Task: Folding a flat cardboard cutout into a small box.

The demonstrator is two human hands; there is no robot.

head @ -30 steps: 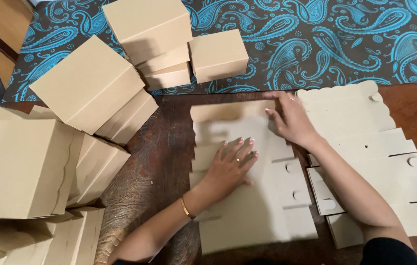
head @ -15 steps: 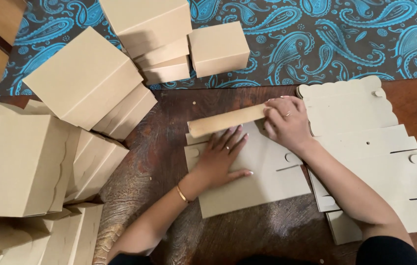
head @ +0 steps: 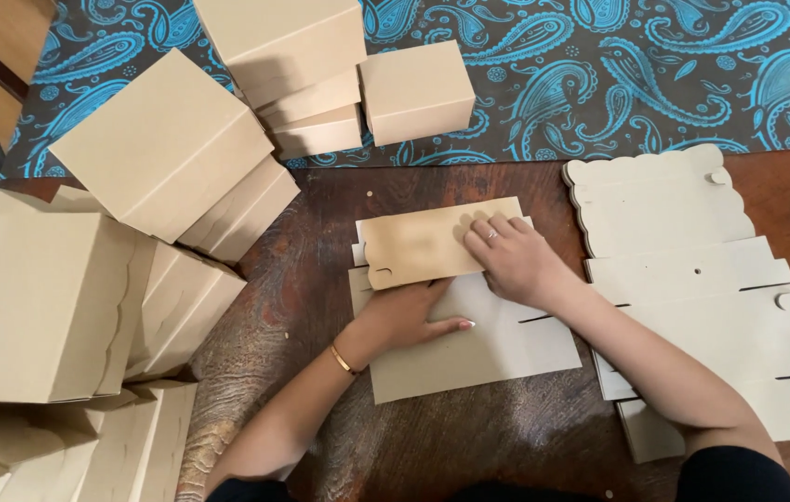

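Note:
A flat tan cardboard box blank (head: 488,358) lies on the dark wooden table (head: 469,446) in front of me. Its far flap (head: 418,244) is folded over toward me. My right hand (head: 516,260) presses down on that flap's right end, fingers curled over its far edge. My left hand (head: 409,316) lies flat on the blank, with its fingers tucked under the raised flap.
A stack of unfolded blanks (head: 692,279) lies to the right. Assembled tan boxes (head: 162,139) are piled at the left, and more boxes (head: 413,88) stand at the back on a blue paisley cloth (head: 618,74).
The far flap has been folded further over toward me. Both hands moved with it, the right pressing on top and the left sliding under it.

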